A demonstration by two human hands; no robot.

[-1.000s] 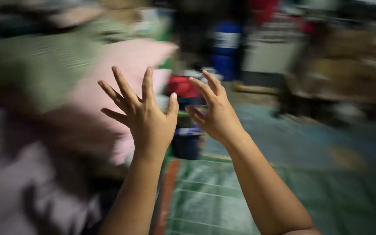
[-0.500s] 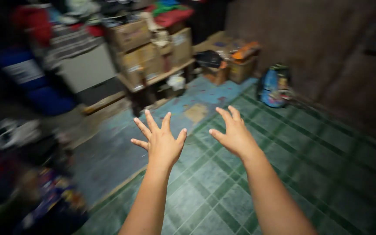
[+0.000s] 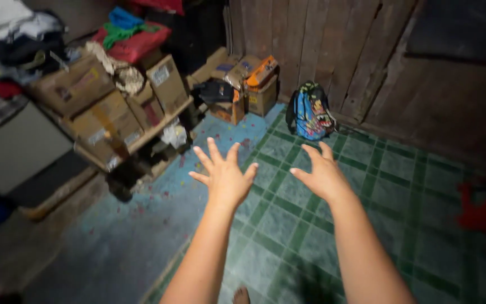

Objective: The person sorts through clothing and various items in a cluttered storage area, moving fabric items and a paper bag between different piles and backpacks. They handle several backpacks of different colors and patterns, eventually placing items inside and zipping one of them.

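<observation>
We hold both arms out in front of us, over the green tiled floor [image 3: 400, 186]. Our left hand [image 3: 226, 177] is empty, its back towards us, and its fingers are spread wide apart. Our right hand [image 3: 323, 174] is also empty, with the fingers loosely apart and a little bent. The two hands are near each other but do not touch, and they touch nothing else.

Beyond the right hand, a blue backpack [image 3: 310, 112] stands on the floor against the wooden wall [image 3: 333, 45]. To its left we see an orange box [image 3: 262, 84]. Further left, cardboard boxes [image 3: 85, 112] are stacked on a low shelf, with a red bag [image 3: 133, 42] on top.
</observation>
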